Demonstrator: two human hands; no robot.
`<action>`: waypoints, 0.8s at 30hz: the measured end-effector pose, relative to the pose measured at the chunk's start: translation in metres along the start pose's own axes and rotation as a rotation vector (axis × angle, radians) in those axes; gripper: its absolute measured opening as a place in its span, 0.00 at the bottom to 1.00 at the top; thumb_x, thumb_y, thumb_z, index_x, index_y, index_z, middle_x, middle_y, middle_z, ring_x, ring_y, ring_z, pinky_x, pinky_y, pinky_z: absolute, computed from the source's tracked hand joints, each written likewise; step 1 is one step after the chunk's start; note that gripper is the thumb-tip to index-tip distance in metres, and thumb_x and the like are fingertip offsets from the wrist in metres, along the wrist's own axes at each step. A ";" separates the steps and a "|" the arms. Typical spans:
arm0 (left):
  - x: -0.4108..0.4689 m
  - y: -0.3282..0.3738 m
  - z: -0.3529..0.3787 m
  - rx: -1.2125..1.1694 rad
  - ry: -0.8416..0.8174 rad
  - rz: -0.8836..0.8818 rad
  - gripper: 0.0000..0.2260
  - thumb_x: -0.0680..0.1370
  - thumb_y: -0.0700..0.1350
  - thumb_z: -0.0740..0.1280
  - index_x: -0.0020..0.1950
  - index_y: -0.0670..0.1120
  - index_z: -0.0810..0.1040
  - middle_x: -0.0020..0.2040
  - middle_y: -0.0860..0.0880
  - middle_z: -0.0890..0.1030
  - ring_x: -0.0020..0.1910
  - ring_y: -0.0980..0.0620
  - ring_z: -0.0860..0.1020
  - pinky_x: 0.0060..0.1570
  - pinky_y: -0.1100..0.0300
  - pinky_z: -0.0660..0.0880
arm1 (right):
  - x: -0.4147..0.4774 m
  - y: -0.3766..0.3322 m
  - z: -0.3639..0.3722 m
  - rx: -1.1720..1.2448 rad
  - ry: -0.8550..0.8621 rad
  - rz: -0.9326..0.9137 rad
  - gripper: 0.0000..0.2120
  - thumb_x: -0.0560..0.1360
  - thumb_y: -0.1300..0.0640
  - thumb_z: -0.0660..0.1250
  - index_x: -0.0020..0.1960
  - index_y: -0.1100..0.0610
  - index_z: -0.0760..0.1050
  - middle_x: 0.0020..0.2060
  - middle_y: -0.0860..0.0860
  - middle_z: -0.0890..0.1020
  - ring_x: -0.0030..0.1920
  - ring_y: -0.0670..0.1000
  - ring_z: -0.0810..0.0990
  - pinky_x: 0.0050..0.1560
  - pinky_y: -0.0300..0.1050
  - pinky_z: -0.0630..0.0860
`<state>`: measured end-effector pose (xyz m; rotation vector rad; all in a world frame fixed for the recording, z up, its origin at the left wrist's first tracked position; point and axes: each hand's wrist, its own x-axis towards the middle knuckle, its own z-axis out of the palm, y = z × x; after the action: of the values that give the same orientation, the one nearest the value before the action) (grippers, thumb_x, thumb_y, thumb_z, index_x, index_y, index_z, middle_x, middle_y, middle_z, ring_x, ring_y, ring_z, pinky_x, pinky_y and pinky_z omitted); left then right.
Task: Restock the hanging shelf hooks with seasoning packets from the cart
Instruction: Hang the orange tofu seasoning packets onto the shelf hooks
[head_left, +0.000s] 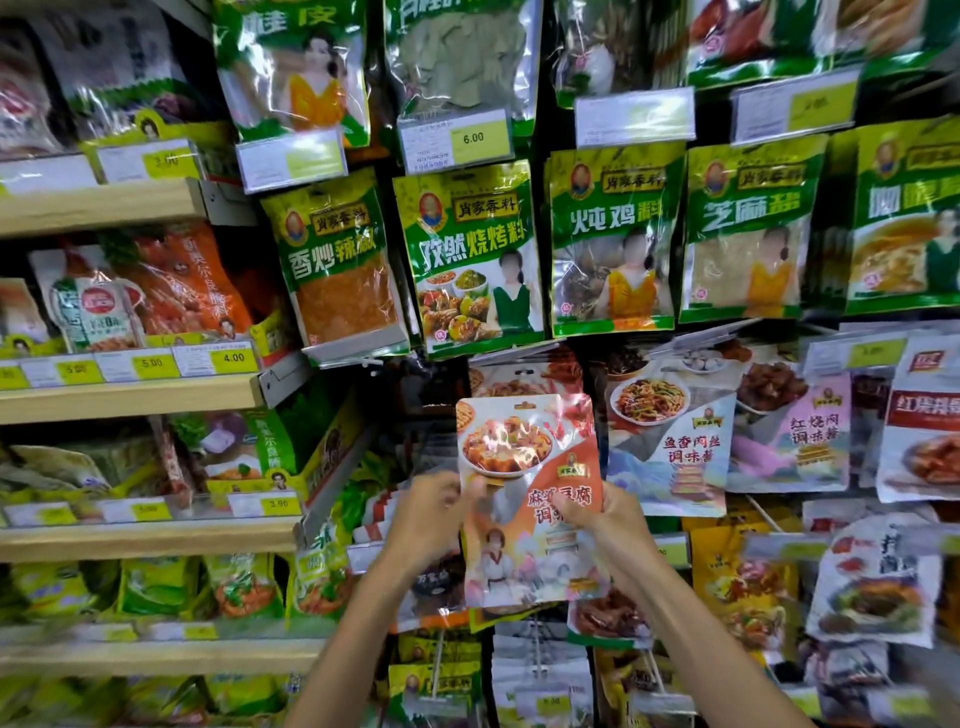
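Price labels (635, 117) blurred — packet (524, 452) text partly behind right hand (597, 519).

Bright, even store light, seemingly from overhead, leaves only faint shadows. White glare streaks the glossy seasoning packet (524, 467) at centre and the clear bags (457, 57) in the top row. The middle is fairly sharp. The wooden shelves (130, 400) bow at left, and the lower corners and right edge smear into blur.

A dark gap (428, 387) lies open; green packets (470, 260) hang above, sauce packets (670, 431) beside.
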<state>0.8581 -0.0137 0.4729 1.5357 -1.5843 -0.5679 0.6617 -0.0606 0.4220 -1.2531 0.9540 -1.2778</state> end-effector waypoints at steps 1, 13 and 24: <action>0.005 0.008 -0.011 0.146 0.133 0.025 0.14 0.79 0.50 0.65 0.44 0.41 0.80 0.40 0.41 0.81 0.38 0.50 0.76 0.40 0.54 0.75 | 0.004 0.002 -0.002 -0.012 0.025 0.007 0.10 0.71 0.59 0.73 0.49 0.64 0.79 0.45 0.57 0.85 0.47 0.55 0.84 0.46 0.46 0.81; 0.088 0.165 -0.111 0.669 1.032 0.865 0.16 0.81 0.43 0.57 0.66 0.39 0.74 0.63 0.38 0.75 0.63 0.40 0.73 0.62 0.53 0.67 | 0.045 -0.008 0.001 -0.040 0.096 -0.054 0.05 0.70 0.60 0.74 0.44 0.59 0.80 0.39 0.51 0.86 0.40 0.48 0.85 0.38 0.38 0.79; 0.144 0.174 -0.105 0.901 0.843 0.747 0.23 0.84 0.50 0.48 0.75 0.41 0.61 0.74 0.41 0.64 0.74 0.45 0.61 0.74 0.51 0.52 | 0.059 -0.015 0.005 -0.087 0.169 0.033 0.05 0.72 0.59 0.73 0.45 0.60 0.79 0.42 0.53 0.85 0.46 0.52 0.82 0.42 0.43 0.74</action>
<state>0.8552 -0.1030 0.7053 1.2843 -1.5699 1.1987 0.6706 -0.1163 0.4455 -1.2046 1.1572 -1.3448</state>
